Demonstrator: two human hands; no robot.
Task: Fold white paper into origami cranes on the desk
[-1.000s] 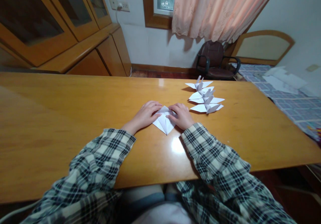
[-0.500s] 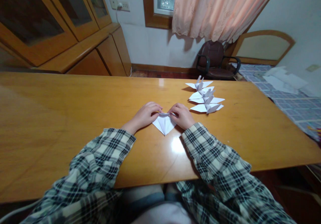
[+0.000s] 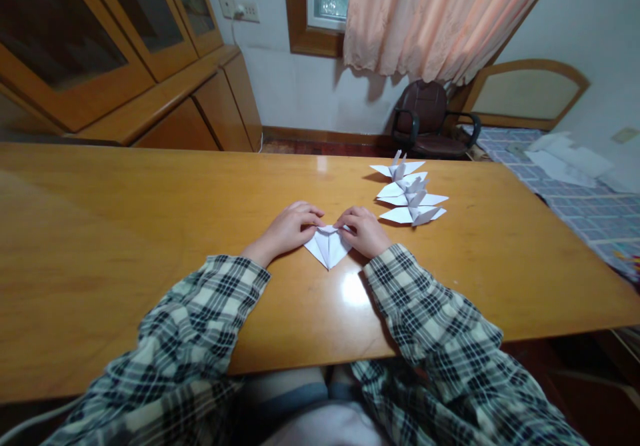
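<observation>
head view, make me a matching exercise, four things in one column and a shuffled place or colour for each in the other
1. folded paper
2. paper cranes
3. chair
4. curtain

A. peach-pink, hanging
B. grouped on the table
C. touched by the left hand and right hand
D. dark brown, beyond the table's far edge

Pairs: 1-C, 2-B, 3-D, 4-A

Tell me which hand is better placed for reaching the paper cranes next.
Likely the right hand: it is closer to the paper cranes, with the left hand across the folded paper. Both touch that paper.
</observation>
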